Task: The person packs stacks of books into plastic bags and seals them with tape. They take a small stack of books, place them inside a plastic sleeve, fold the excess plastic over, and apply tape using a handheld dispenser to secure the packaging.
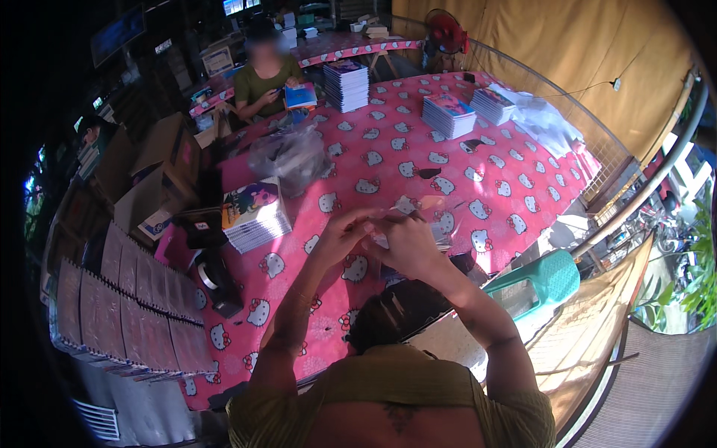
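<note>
My left hand [348, 231] and my right hand [410, 243] meet above the near middle of the table, fingers bent and pinching. Between and just beyond the fingertips shows a thin, see-through piece of plastic film [432, 202]; its full outline is hard to make out. Beneath my right hand, the edge of a small stack of booklets [442, 243] shows in part, the rest covered by the hand and forearm. To the left of my left hand stands a stack of booklets [258, 214] with a colourful cover. A black tape dispenser [216, 284] sits nearer the left edge.
The pink patterned tablecloth [366, 187] carries a crumpled plastic bag [290, 157], more booklet stacks [448, 116] and white plastic sheeting [545, 123]. Wrapped spiral notebooks [127, 313] and cardboard boxes [168, 160] line the left. A green stool [541, 284] stands right. A co-worker [263, 82] holds a booklet across the table.
</note>
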Demonstrator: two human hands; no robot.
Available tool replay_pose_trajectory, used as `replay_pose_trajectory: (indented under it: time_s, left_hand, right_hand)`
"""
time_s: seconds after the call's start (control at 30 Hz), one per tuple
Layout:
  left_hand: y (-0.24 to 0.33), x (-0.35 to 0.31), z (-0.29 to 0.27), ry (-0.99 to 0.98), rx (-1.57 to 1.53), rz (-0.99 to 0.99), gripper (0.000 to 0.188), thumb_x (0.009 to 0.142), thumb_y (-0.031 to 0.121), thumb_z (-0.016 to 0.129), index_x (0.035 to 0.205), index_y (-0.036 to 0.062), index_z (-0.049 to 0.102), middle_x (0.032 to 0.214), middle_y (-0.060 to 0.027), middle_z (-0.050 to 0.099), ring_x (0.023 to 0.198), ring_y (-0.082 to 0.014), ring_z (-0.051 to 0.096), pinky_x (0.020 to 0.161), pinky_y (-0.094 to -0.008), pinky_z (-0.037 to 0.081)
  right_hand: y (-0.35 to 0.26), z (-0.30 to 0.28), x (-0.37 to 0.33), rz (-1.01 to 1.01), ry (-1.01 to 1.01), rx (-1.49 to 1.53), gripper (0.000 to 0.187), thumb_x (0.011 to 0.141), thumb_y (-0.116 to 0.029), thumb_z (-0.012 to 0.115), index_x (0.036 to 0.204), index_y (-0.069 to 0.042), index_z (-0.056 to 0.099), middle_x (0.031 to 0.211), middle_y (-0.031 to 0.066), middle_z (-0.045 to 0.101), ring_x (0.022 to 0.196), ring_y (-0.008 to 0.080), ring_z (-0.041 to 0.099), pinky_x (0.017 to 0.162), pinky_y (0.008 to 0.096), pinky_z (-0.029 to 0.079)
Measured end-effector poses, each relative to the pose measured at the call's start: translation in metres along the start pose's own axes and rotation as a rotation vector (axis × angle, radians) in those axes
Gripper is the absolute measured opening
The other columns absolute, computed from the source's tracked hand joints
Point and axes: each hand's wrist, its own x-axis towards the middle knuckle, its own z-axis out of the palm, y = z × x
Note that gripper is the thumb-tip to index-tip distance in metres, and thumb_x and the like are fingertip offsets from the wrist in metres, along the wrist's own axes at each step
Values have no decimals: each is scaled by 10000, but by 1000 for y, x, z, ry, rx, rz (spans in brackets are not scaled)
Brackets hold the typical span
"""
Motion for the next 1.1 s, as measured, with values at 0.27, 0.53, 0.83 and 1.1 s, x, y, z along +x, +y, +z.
replay_pose_trajectory:
  time_s: [0.27,0.53,0.83,1.1]
  left_hand:
    - [19,28,-18,-92,352,194,88,888,121,700,962,121,748,1335,-76,415,1285,-228,430,944,-332,469]
    - [4,53,37,-22,650,290,91,836,197,758,926,202,771,1515,-113,298,1419,-335,242,1130,-448,275]
    - [-40,71,59,12,780,122,637,749,267,805,1326,250,537,1585,-210,163,1450,-449,161,1146,-541,185]
    - [67,38,72,-220,1137,433,342,846,208,710,1162,89,652,1417,-170,467,1382,-308,368,1138,-522,216]
  right_hand:
    - [46,-80,-24,-97,-181,78,454,679,-314,845,1054,-142,654,1115,102,622,1052,232,595,919,412,423]
    - [109,-21,-87,-1,-229,288,673,601,-275,869,1215,-147,626,1345,82,494,1281,297,436,1056,457,348]
    - [113,13,-85,-25,-224,461,540,753,-300,787,1255,-152,653,1530,150,287,1407,361,297,1137,492,267]
    - [155,29,-22,539,-241,820,587,881,-452,684,1300,-58,568,1059,161,667,968,281,651,885,352,512]
